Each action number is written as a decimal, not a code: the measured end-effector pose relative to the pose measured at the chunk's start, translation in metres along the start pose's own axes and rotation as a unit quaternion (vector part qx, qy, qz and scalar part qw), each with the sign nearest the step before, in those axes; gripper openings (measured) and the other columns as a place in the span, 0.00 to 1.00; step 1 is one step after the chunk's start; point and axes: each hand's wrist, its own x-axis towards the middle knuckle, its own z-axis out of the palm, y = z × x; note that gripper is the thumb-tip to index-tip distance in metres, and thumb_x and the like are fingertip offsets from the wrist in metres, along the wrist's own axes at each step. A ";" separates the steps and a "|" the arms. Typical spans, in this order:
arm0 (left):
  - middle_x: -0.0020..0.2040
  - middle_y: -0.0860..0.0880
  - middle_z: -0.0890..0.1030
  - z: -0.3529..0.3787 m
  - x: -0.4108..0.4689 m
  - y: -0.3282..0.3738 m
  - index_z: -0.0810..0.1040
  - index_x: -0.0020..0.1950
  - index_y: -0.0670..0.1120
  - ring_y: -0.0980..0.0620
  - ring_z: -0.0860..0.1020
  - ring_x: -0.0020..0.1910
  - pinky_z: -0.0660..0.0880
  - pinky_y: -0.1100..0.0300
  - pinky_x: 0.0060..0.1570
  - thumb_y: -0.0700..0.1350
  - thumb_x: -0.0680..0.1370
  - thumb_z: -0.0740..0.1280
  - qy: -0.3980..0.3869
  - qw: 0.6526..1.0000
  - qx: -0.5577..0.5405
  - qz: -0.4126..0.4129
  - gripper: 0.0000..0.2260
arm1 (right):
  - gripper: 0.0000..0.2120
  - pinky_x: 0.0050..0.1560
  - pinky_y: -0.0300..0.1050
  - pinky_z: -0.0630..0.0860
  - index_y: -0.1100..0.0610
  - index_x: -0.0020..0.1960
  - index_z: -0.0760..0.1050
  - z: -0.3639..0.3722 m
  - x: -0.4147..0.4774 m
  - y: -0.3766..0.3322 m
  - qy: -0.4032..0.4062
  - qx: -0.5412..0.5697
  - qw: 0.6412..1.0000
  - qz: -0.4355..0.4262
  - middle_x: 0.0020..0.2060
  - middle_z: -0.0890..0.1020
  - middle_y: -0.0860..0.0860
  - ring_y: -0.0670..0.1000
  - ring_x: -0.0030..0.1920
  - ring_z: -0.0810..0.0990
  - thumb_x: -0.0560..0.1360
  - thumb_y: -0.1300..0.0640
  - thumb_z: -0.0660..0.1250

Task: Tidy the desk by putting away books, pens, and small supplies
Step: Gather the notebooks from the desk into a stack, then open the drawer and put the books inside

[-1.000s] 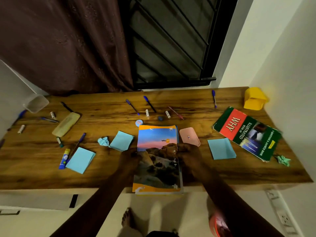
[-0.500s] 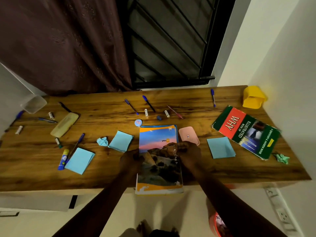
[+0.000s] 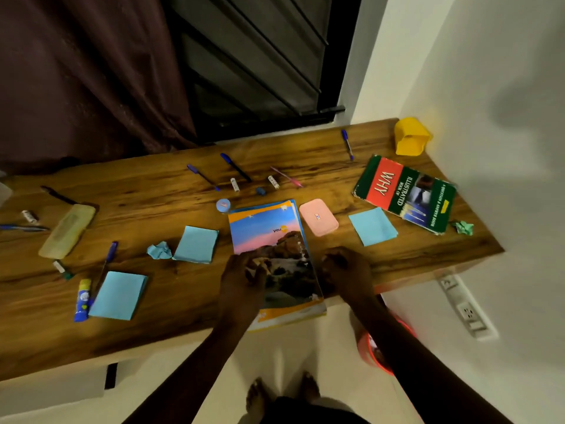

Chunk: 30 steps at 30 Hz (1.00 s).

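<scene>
A stack of notebooks (image 3: 269, 237) with a sunset-and-rock cover lies at the desk's (image 3: 336, 179) front edge and overhangs it. My left hand (image 3: 241, 283) presses on the cover's left side, fingers curled over the edge. My right hand (image 3: 345, 270) is curled against the stack's right edge. A green and red "WHY" book (image 3: 403, 194) lies at the right. Blue pens (image 3: 235, 166) (image 3: 201, 176) (image 3: 347, 144) and a pink pen (image 3: 286, 176) are scattered at the back. Blue note pads (image 3: 373, 230) (image 3: 197, 243) (image 3: 117, 295) lie around the notebooks.
A yellow holder (image 3: 411, 140) lies tipped in the back right corner. A pink case (image 3: 318, 217) touches the stack's right side. A pale pencil case (image 3: 67, 231), glue stick (image 3: 82, 299), crumpled papers (image 3: 159, 250) (image 3: 464, 227) and a round blue item (image 3: 223, 205) lie about. A red bin (image 3: 371, 350) stands under the desk.
My left hand has slid from the stack's left edge up onto the cover. My right hand has shifted slightly right along the edge. The stack now sits turned a little.
</scene>
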 end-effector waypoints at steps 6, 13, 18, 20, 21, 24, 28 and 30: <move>0.47 0.54 0.85 0.026 -0.060 0.021 0.83 0.54 0.51 0.55 0.83 0.44 0.82 0.58 0.44 0.44 0.81 0.68 -0.128 0.979 -0.140 -0.072 0.05 | 0.06 0.40 0.56 0.84 0.63 0.51 0.83 -0.030 -0.050 0.031 0.042 0.180 0.978 0.100 0.40 0.88 0.58 0.57 0.41 0.87 0.79 0.61 0.71; 0.43 0.51 0.86 0.083 -0.117 0.017 0.84 0.49 0.52 0.53 0.85 0.44 0.83 0.54 0.48 0.40 0.82 0.66 -0.270 0.932 -0.143 -0.196 0.10 | 0.05 0.52 0.59 0.82 0.64 0.53 0.83 -0.074 -0.063 0.092 -0.019 0.253 0.944 0.208 0.47 0.86 0.64 0.64 0.49 0.85 0.79 0.63 0.70; 0.48 0.38 0.84 0.140 -0.126 -0.006 0.82 0.56 0.40 0.38 0.82 0.48 0.79 0.50 0.49 0.34 0.81 0.65 -0.153 0.846 -0.308 -0.406 0.08 | 0.09 0.58 0.57 0.79 0.59 0.59 0.80 -0.097 -0.047 0.152 -0.058 0.387 0.862 0.324 0.58 0.84 0.63 0.63 0.58 0.84 0.83 0.63 0.63; 0.52 0.38 0.83 0.161 -0.123 -0.022 0.78 0.61 0.38 0.37 0.81 0.52 0.79 0.48 0.52 0.36 0.82 0.63 -0.045 0.775 -0.413 -0.477 0.09 | 0.14 0.55 0.52 0.79 0.58 0.67 0.76 -0.101 -0.035 0.175 -0.076 0.429 0.816 0.380 0.65 0.81 0.60 0.61 0.63 0.81 0.85 0.60 0.58; 0.54 0.39 0.82 0.173 -0.121 -0.030 0.75 0.65 0.38 0.36 0.80 0.54 0.78 0.47 0.53 0.37 0.83 0.62 0.006 0.738 -0.453 -0.500 0.11 | 0.16 0.52 0.50 0.79 0.59 0.71 0.73 -0.103 -0.028 0.187 -0.081 0.436 0.799 0.407 0.68 0.79 0.58 0.60 0.66 0.79 0.85 0.58 0.57; 0.58 0.40 0.79 0.201 -0.110 -0.046 0.72 0.65 0.40 0.35 0.74 0.65 0.71 0.45 0.61 0.39 0.85 0.58 0.105 0.658 -0.518 -0.536 0.10 | 0.19 0.53 0.52 0.77 0.60 0.75 0.69 -0.100 -0.007 0.206 -0.061 0.455 0.770 0.443 0.72 0.75 0.58 0.63 0.72 0.74 0.85 0.58 0.60; 0.54 0.42 0.80 0.216 -0.095 -0.046 0.77 0.50 0.44 0.39 0.75 0.64 0.68 0.47 0.67 0.46 0.84 0.58 0.149 0.629 -0.572 -0.505 0.10 | 0.11 0.70 0.61 0.71 0.54 0.58 0.78 -0.089 0.017 0.207 -0.048 0.495 0.758 0.422 0.63 0.79 0.60 0.62 0.67 0.75 0.81 0.66 0.64; 0.47 0.44 0.81 0.216 -0.090 -0.044 0.79 0.48 0.47 0.42 0.79 0.56 0.68 0.47 0.68 0.51 0.83 0.59 0.143 0.631 -0.614 -0.451 0.12 | 0.12 0.74 0.60 0.68 0.55 0.48 0.80 -0.085 0.027 0.205 -0.079 0.503 0.763 0.399 0.54 0.84 0.57 0.61 0.65 0.77 0.78 0.69 0.62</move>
